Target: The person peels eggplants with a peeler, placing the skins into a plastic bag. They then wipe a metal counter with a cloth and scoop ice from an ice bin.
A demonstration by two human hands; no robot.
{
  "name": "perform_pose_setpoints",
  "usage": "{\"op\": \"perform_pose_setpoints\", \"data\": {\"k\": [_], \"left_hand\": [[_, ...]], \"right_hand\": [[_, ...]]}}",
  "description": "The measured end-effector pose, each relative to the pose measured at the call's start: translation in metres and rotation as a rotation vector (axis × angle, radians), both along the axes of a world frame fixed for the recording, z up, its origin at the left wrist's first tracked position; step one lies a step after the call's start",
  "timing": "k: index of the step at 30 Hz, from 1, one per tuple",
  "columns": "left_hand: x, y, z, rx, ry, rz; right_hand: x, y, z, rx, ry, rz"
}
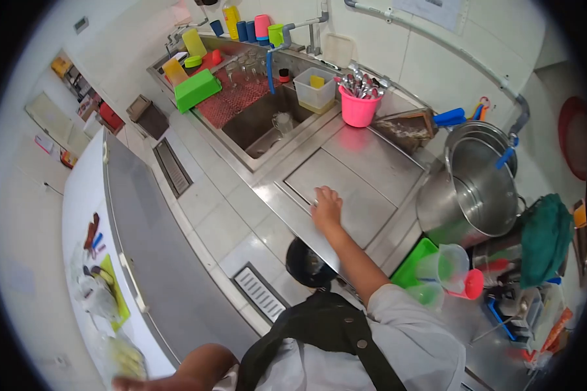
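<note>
My right hand (pixel 327 206) reaches forward over the steel counter, fingertips right at its square panel (pixel 346 189). Its fingers are a little bent and apart, with nothing in them. At the bottom left edge of the view, my left hand (pixel 132 383) is mostly cut off, and its fingers do not show clearly. It is nearest to the white table (pixel 78 260), by a pale bundle in clear plastic (pixel 125 357). Below the counter edge, close to my right forearm, stands a black bucket (pixel 304 264).
Ahead lies a steel sink (pixel 257 133) with glasses and a green basket (pixel 197 90). A pink bucket of cutlery (pixel 360 109) stands on the counter. Large steel pots (pixel 466 189) and a green tray with plastic jugs (pixel 442 268) are at right. Floor drains (pixel 259 291) lie left.
</note>
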State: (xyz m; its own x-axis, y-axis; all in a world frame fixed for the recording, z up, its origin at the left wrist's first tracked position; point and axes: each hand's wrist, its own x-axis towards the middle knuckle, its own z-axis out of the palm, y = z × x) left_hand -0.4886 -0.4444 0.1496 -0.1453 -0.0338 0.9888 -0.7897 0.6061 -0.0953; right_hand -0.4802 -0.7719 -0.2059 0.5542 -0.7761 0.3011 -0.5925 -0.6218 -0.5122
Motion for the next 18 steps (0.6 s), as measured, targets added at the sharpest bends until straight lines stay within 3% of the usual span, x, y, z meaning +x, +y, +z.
{"op": "perform_pose_setpoints", "data": {"k": [2, 8, 14, 15, 16, 17, 18], "left_hand": [[0.040, -0.028, -0.006, 0.169, 0.060, -0.057], [0.122, -0.127, -0.066, 0.065, 0.692, -0.183], [0.208, -0.232, -0.116, 0.635, 0.939, -0.282], [0.218, -0.254, -0.119, 0.729, 0.886, -0.206], [0.225, -0.273, -0.124, 0.834, 0.850, -0.123], [0.231, -0.287, -0.129, 0.990, 0.839, -0.133], [0.241, -0.308, -0.138, 1.124, 0.805, -0.164]], "right_hand": [[0.004, -0.022, 0.000, 0.067, 0.044, -0.020], [0.011, -0.085, 0.005, -0.019, 0.153, -0.097], [0.006, -0.202, 0.027, 0.062, 0.213, -0.244], [0.004, -0.234, 0.027, -0.119, 0.099, -0.254], [0.004, -0.273, 0.045, -0.547, -0.033, -0.206], [0.000, -0.318, 0.062, -0.287, 0.035, -0.238], [0.008, -0.337, 0.100, -0.415, -0.138, -0.283]]}}
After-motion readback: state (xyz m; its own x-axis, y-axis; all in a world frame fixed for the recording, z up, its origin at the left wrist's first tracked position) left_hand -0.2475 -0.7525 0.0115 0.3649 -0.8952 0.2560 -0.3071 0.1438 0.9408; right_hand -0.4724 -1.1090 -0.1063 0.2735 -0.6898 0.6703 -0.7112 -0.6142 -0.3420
